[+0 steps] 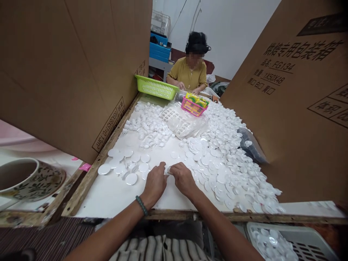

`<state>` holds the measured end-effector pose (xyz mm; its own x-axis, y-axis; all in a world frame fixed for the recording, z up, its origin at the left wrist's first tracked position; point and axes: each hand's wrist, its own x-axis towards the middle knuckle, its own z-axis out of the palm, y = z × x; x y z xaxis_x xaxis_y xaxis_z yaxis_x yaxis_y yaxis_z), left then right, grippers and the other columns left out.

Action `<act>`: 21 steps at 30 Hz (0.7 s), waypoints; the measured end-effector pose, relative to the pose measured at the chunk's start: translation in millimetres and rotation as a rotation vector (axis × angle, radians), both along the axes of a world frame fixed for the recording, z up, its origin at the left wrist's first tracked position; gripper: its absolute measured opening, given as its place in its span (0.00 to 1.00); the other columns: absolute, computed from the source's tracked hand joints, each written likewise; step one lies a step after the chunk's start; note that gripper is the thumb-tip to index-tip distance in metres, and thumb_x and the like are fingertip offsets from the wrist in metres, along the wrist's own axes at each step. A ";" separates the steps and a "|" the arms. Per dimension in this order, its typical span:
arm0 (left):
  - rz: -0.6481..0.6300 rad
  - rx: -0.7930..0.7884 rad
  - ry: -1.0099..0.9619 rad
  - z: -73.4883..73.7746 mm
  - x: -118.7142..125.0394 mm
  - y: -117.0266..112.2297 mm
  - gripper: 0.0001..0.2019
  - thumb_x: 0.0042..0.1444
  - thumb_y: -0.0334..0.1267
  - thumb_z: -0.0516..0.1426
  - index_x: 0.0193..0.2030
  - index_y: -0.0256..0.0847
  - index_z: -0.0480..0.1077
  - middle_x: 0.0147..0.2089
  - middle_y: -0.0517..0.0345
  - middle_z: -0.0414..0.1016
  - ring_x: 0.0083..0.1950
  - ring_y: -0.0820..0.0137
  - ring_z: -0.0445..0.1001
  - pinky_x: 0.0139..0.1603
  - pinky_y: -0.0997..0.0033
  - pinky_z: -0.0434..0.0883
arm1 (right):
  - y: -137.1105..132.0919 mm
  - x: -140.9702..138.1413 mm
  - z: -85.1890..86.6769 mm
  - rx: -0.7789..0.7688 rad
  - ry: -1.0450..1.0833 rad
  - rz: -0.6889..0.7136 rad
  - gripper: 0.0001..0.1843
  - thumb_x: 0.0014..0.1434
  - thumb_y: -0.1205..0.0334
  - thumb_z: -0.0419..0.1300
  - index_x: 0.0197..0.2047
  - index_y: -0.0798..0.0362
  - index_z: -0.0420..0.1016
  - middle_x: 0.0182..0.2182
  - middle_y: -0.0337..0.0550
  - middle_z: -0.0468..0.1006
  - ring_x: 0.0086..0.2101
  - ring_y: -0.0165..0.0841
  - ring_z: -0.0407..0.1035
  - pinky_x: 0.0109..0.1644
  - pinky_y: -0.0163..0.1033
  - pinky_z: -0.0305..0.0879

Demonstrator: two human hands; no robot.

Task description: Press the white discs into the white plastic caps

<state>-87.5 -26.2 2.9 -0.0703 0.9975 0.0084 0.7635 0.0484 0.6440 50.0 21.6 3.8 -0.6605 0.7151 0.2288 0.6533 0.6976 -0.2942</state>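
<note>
Close together over the front of the white table (108, 195), my left hand (156, 179) and my right hand (182, 177) pinch a small white plastic piece (168, 169) between their fingertips. Most of that piece is hidden by the fingers. Left of my hands lie several flat white discs (131, 178). To the right spreads a large heap of white and clear round plastic pieces (217, 170). Farther back on the left is a pile of smaller white pieces (152, 127). A beaded bracelet circles my left wrist.
Tall cardboard boxes (81, 72) wall both sides. A pink basket (194, 107) with yellow packets sits on a clear plastic bag (179, 121). Behind it are a green basket (156, 88) and a seated person (190, 72). A mug (40, 179) stands left; a grey crate (312, 235) sits below right.
</note>
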 end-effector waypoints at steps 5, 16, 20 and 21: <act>0.008 -0.038 -0.008 0.7 -0.3 1.1 0.16 0.53 0.28 0.51 0.50 0.38 0.58 0.40 0.51 0.72 0.42 0.67 0.71 0.40 0.70 0.65 | 4.2 -1.8 0.0 0.011 -0.123 0.031 0.12 0.57 0.75 0.49 0.30 0.54 0.71 0.29 0.42 0.72 0.34 0.33 0.61 0.38 0.36 0.57; 0.002 -0.044 0.009 0.8 -0.7 0.9 0.17 0.52 0.27 0.50 0.50 0.37 0.57 0.38 0.51 0.72 0.43 0.64 0.72 0.40 0.69 0.64 | 7.5 -14.3 20.8 0.054 -0.336 0.136 0.13 0.50 0.79 0.49 0.29 0.55 0.69 0.28 0.44 0.70 0.34 0.34 0.60 0.38 0.38 0.54; 0.008 -0.033 0.003 1.1 -0.5 0.8 0.17 0.51 0.26 0.51 0.49 0.37 0.58 0.38 0.51 0.72 0.44 0.65 0.71 0.41 0.70 0.64 | 7.0 -14.9 20.9 0.059 -0.322 0.135 0.12 0.50 0.79 0.49 0.29 0.55 0.69 0.29 0.45 0.70 0.35 0.34 0.60 0.39 0.38 0.55; 0.004 -0.025 -0.009 1.7 -1.0 0.4 0.16 0.52 0.26 0.51 0.49 0.38 0.58 0.38 0.51 0.72 0.44 0.65 0.71 0.41 0.70 0.64 | 6.9 -13.5 19.0 0.051 -0.298 0.132 0.12 0.50 0.79 0.49 0.29 0.55 0.69 0.29 0.44 0.70 0.35 0.34 0.60 0.40 0.38 0.56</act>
